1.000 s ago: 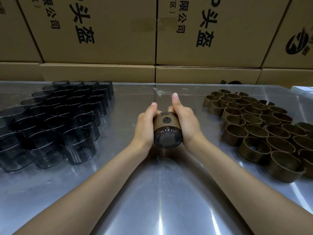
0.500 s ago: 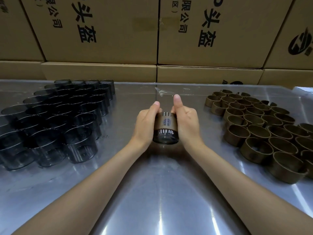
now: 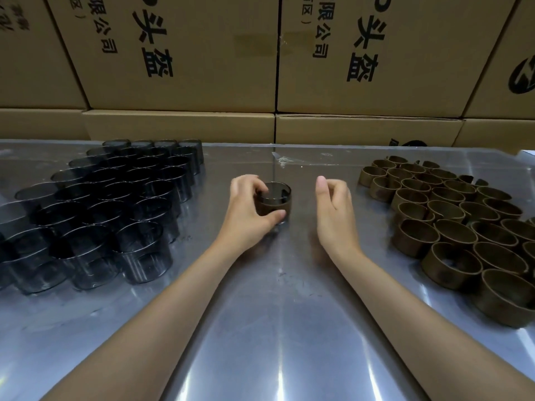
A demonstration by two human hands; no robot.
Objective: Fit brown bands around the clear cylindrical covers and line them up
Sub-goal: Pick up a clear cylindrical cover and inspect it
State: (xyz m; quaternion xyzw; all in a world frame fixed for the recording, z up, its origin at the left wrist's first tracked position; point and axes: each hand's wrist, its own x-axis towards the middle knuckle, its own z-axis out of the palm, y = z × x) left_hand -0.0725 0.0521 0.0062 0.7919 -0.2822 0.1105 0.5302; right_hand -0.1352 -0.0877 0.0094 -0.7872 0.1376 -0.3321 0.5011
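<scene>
Brown-banded clear cover (image 3: pixel 273 201), upright, open-topped

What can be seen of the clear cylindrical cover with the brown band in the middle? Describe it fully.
The clear cylindrical cover with the brown band stands upright on the shiny metal table, open mouth up. Its smoky see-through wall shows above and just below the matte brown band wrapping its middle. The left hand grips it, thumb in front, fingers round its far left side. The right hand is apart from it.
</scene>
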